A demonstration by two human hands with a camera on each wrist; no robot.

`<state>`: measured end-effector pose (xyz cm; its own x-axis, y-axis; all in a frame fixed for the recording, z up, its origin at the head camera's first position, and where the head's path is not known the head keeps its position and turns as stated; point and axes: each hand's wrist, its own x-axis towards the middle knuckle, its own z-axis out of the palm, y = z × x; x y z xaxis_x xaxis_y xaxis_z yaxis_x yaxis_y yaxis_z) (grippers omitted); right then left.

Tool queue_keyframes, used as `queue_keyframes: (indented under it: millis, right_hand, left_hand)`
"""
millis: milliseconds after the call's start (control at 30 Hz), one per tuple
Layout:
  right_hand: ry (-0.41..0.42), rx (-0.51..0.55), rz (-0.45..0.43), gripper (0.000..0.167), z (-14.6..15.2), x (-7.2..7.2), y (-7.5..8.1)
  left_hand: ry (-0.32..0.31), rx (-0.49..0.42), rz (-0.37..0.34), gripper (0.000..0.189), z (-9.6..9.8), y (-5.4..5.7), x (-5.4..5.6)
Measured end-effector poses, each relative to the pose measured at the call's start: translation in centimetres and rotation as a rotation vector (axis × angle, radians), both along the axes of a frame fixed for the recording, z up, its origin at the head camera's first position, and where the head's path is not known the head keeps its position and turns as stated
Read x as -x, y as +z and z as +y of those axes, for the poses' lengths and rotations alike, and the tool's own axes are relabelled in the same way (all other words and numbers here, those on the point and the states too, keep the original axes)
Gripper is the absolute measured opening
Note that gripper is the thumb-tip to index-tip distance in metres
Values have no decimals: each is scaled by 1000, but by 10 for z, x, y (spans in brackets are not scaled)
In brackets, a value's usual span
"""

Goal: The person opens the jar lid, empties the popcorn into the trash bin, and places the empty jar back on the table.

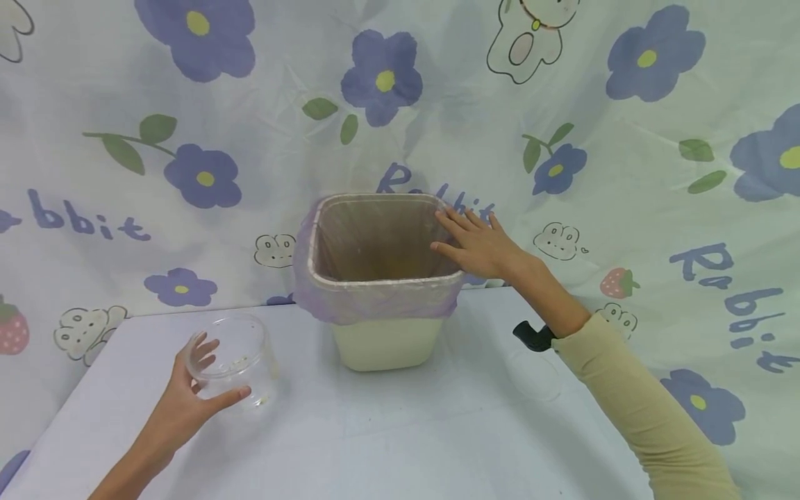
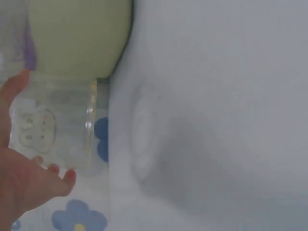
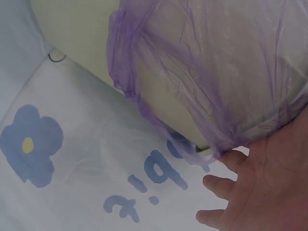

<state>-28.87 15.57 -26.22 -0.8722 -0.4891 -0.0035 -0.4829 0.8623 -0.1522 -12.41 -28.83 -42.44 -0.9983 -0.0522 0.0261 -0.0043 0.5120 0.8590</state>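
A clear round plastic tub (image 1: 265, 357), with a few small yellowish bits in it, is gripped between the thumb and fingers of my left hand (image 1: 194, 396). In the left wrist view the tub (image 2: 62, 127) is held above the tabletop, where its shadow falls. A cream bin (image 1: 387, 347) stands upright at the back middle, its purple bag liner (image 1: 375, 305) folded over the rim. At the bin's right rim, my right hand (image 1: 481, 246) rests with fingers spread, touching the liner. In the right wrist view those fingers (image 3: 221, 186) are extended and separated.
On the white table (image 1: 375, 444), a black curved object (image 1: 531, 337) lies partly behind my right forearm. Near it is a faint clear round disc (image 1: 534, 375), like a lid. A flower-printed cloth (image 1: 437, 139) hangs close behind the bin.
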Motion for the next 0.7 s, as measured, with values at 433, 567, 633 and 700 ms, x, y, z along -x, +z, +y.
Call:
queue_keyframes:
  millis: [433,567,633,700]
  right_hand:
    - [-2,20,-7,72,-1,0,-1]
    - [-2,16,1,71,0,-1,-1]
    - [0,15,1,72,0,0,-1]
    - [4,18,-1,72,1,1,-1]
  left_hand:
    - [5,-77,-112,121,-8,-42,-20]
    - [8,-74,-144,123,-10,-44,-21]
    - [10,-68,-155,123,-10,-44,-21]
    - [10,-66,-158,123,-10,-45,-22]
